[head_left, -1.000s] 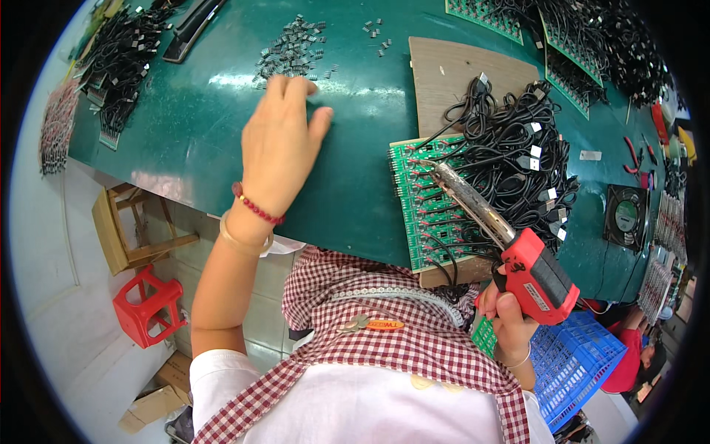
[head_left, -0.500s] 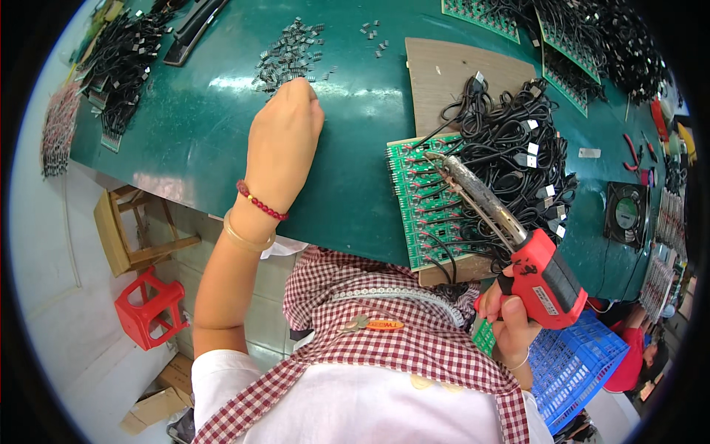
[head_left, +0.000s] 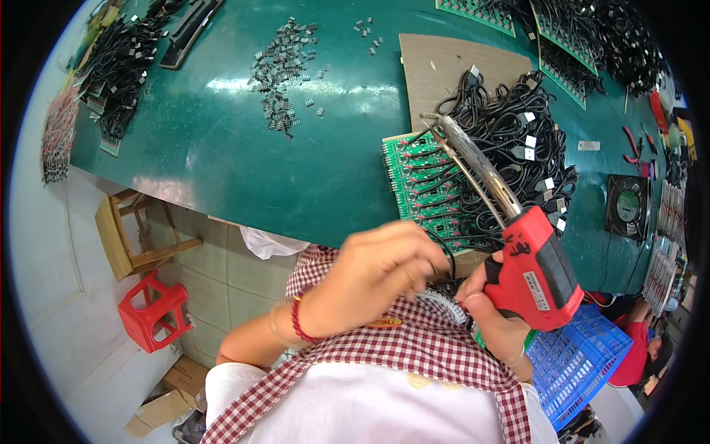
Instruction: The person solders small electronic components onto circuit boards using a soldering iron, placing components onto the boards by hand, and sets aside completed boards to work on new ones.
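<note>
My right hand (head_left: 499,318) is wrapped round the grip of a red soldering gun (head_left: 540,270). Its long metal tip points up and left, over the far edge of a green circuit board panel (head_left: 418,170). Black cables with red wire ends lie attached across the panel. At the panel's near edge is my left hand (head_left: 384,270), its fingers curled together and slightly blurred; what they pinch, if anything, is too small to make out. A bent black cable runs close by its fingertips. Small dark components with metal pins (head_left: 281,74) lie loose on the green table (head_left: 222,163).
A brown board (head_left: 462,55) lies under the panel and a heap of black USB cables (head_left: 510,140). To the right are a black fan (head_left: 629,209), red-handled pliers (head_left: 631,144) and a blue crate (head_left: 577,362). A red stool (head_left: 154,312) stands at left.
My left hand has left the loose components and come back to the panel's near edge. The components are spread nearer me. The soldering gun's tip has shifted farther up, away from the red wire ends.
</note>
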Available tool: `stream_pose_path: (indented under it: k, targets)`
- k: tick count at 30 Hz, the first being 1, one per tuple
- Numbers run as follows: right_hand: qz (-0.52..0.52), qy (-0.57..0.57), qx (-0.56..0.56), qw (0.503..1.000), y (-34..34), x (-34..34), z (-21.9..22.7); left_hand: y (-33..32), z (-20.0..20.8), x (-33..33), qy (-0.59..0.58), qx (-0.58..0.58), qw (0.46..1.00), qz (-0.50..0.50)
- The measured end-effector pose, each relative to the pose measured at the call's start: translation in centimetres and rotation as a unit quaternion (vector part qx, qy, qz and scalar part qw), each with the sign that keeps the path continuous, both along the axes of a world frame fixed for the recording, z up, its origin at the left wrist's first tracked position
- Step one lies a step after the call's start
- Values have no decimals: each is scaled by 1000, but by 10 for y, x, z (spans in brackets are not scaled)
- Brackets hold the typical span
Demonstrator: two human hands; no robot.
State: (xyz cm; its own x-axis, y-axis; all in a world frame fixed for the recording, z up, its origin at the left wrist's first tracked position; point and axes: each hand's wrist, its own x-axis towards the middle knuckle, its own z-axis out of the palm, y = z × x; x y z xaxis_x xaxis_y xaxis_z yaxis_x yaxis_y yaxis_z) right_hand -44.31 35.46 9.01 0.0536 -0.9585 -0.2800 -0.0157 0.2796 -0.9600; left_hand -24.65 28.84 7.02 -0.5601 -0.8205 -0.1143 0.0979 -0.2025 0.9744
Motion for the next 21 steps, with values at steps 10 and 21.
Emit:
stream_pose_path:
  k: [10, 21]
  targets:
    - [-22, 10, 9, 1000, -12, 17, 18, 25, -1, -25, 107, 107, 987, 52]
    - [85, 234, -100, 963, -6, 5, 11, 19, 11, -14, -15, 103, 994, 9]
